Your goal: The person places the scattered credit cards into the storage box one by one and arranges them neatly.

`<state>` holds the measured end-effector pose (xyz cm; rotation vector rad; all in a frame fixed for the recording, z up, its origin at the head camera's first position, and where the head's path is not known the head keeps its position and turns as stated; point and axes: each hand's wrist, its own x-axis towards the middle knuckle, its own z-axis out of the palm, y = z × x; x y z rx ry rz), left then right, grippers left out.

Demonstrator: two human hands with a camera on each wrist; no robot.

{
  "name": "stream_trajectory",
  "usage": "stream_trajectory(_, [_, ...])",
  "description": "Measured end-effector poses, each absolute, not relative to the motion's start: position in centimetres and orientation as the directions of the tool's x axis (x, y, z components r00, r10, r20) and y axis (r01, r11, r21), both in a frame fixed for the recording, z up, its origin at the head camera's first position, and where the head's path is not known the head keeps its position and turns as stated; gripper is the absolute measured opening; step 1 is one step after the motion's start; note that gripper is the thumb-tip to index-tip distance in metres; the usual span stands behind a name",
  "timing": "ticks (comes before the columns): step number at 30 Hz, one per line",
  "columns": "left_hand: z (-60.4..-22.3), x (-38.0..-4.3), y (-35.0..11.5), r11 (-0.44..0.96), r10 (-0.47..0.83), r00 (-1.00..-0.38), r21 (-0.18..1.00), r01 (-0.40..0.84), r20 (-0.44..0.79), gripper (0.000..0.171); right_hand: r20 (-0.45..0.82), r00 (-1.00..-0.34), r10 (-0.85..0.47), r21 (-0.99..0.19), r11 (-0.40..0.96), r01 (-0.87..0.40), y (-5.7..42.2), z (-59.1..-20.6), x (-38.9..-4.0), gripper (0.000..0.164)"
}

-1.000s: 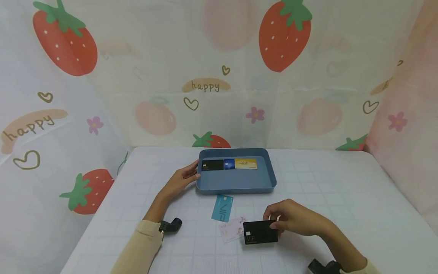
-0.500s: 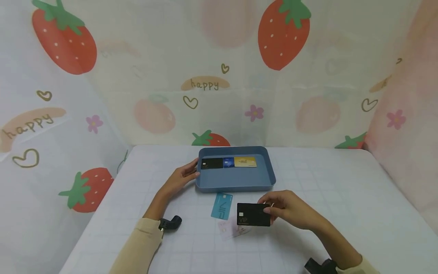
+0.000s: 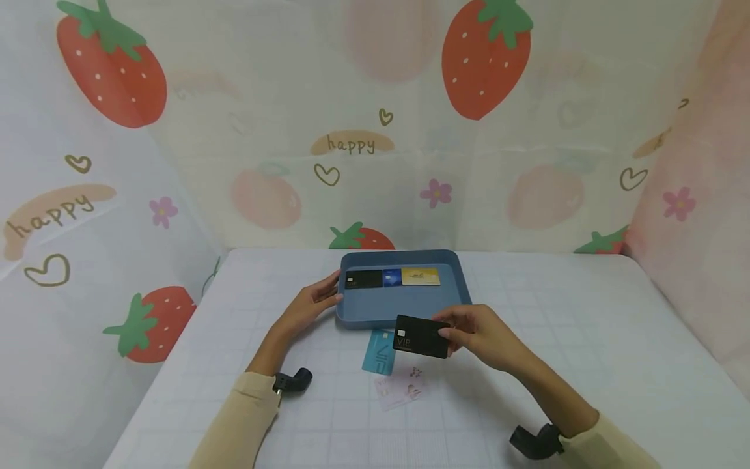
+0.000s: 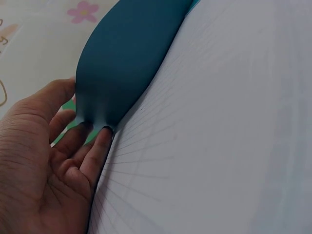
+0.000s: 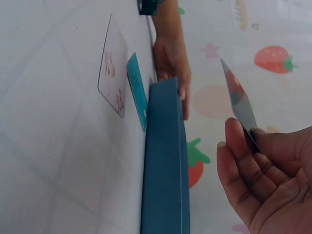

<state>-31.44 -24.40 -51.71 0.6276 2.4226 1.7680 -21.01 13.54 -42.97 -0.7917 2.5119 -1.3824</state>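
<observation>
In the head view, my right hand (image 3: pixel 483 335) pinches a black VIP bank card (image 3: pixel 420 337) between thumb and fingers. The card is held above the table, just over the near edge of a blue tray (image 3: pixel 404 309). From the right wrist the same card (image 5: pixel 240 100) appears nearly edge-on. My left hand (image 3: pixel 307 306) rests against the tray's left end, its fingertips touching the outer wall. Inside the tray, a black card (image 3: pixel 363 279), a blue card (image 3: pixel 392 278) and a gold card (image 3: pixel 420 277) lie in a row along the back.
A teal VIP card (image 3: pixel 377 355) lies on the white table (image 3: pixel 586 365) in front of the tray, partly covered by the held card. Nearer still is a pale pink flowered card (image 3: pixel 398 389). A strawberry-print curtain (image 3: pixel 375 195) stands behind and at both sides.
My right hand has lifted the black card and carried it forward and slightly left, from over the pink card to the tray's near edge. The left hand has stayed at the tray.
</observation>
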Motion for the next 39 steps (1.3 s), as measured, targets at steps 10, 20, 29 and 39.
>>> stream_trajectory(10, [-52.6,-32.1,-24.7,0.246,0.375,-0.905,0.919,0.307,0.202,0.067,0.111,-0.855,-0.506,-0.844,0.406,-0.35,12.1,-42.3,-23.3,0.025])
stream_trajectory(20, [-52.7,-32.0,-24.9,0.255,0.37,-0.907,0.917,0.308,0.201,0.067,0.099,-0.88,-0.464,-0.838,0.439,-0.325,10.2,-41.8,-25.6,0.024])
stream_trajectory(29, [-53.0,-32.2,-24.9,0.241,0.372,-0.907,0.922,0.302,0.199,0.067,0.117,-0.873,-0.474,-0.838,0.425,-0.343,9.1,-41.2,-27.2,0.024])
stream_trajectory(39, [-52.6,-32.0,-24.9,0.255,0.369,-0.906,0.914,0.316,0.21,0.067,0.08,-0.882,-0.463,-0.841,0.444,-0.31,8.2,-40.5,-28.2,0.022])
